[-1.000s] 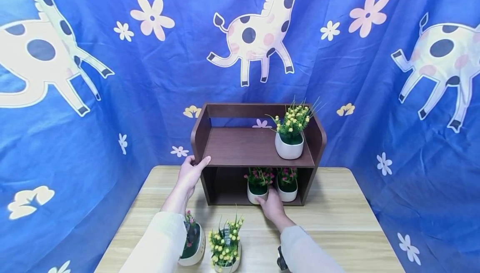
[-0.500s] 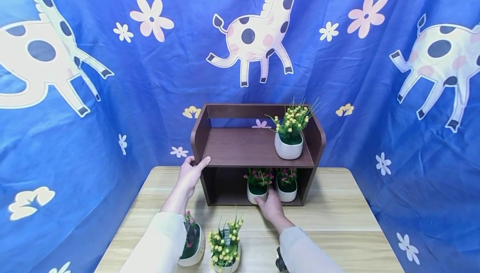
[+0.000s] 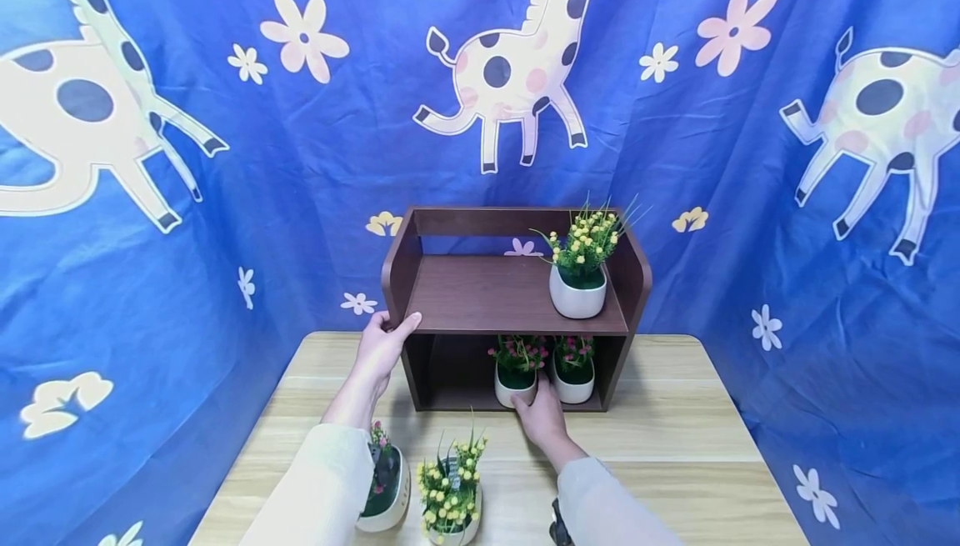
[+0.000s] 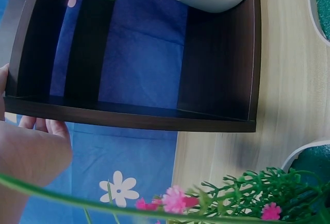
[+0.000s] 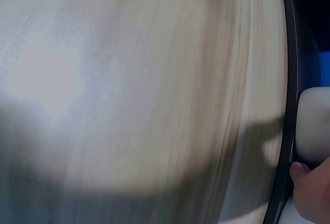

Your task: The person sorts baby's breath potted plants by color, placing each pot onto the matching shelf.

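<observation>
A dark brown two-tier shelf (image 3: 480, 288) stands at the back of the table. My left hand (image 3: 380, 348) grips its left side panel (image 4: 129, 118), thumb on the front and fingers behind. In the lower compartment, my right hand (image 3: 545, 417) holds a white pot (image 3: 514, 394) of pink flowers, the thumb at its front and the fingers hidden between it and a neighbouring pink-flowered pot (image 3: 576, 393). The held pot (image 5: 313, 126) sits just inside the shelf's front edge in the right wrist view. On the upper tier, a yellow-flowered pot (image 3: 577, 299) stands at the right.
Nearer on the wooden table (image 3: 675, 446), a pink-flowered pot (image 3: 392, 513) stands partly behind my left sleeve (image 3: 322, 471). Beside it is a yellow-flowered pot (image 3: 452, 492). A blue curtain (image 3: 315, 196) with giraffes surrounds the table on three sides.
</observation>
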